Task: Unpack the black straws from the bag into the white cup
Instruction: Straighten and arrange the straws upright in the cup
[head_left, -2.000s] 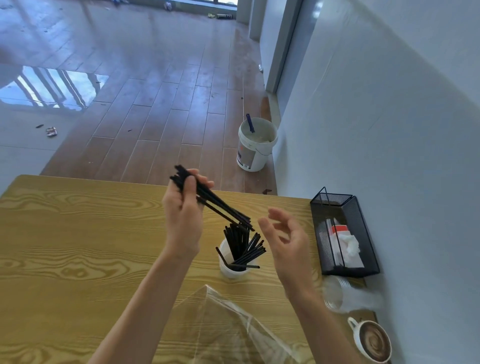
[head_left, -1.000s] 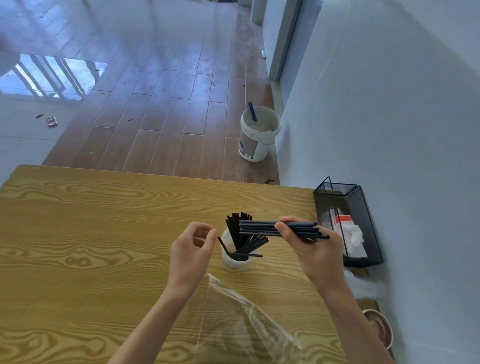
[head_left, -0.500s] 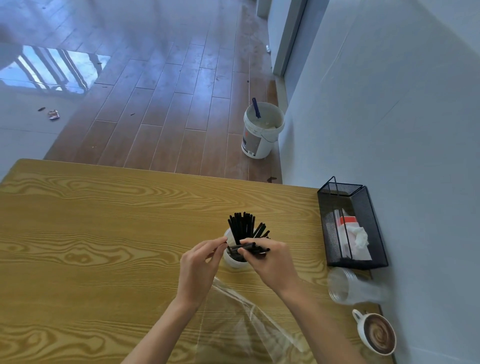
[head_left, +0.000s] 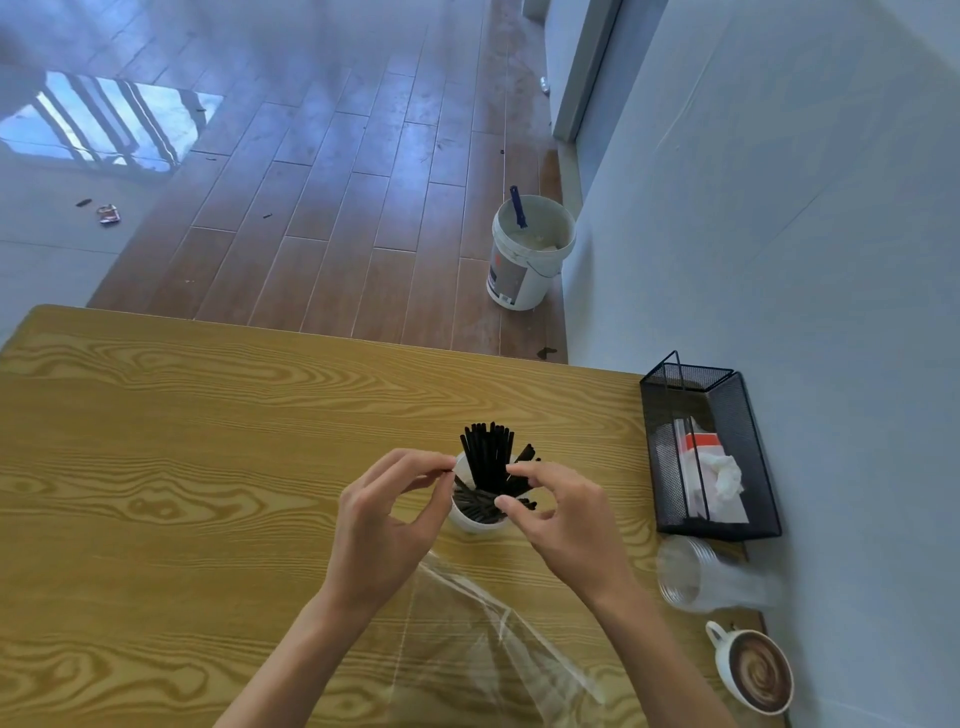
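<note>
Low in the frame, the clear bag (head_left: 488, 654) is lying on the table (head_left: 156, 467) between your forearms. At centre, your left hand (head_left: 384, 525) is pinching the white cup (head_left: 467, 522) rim, and your right hand (head_left: 566, 519), which held its bundle higher a second ago, is pinching black straws (head_left: 488, 462) into the cup. A mesh basket (head_left: 711, 452) is sitting at right.

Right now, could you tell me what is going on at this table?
A person is loading black straws into a white cup on the wooden table. The left hand touches the cup's rim, and the right hand pinches a few straws lying across its mouth. The clear bag lies in front, apparently emptied.
</note>
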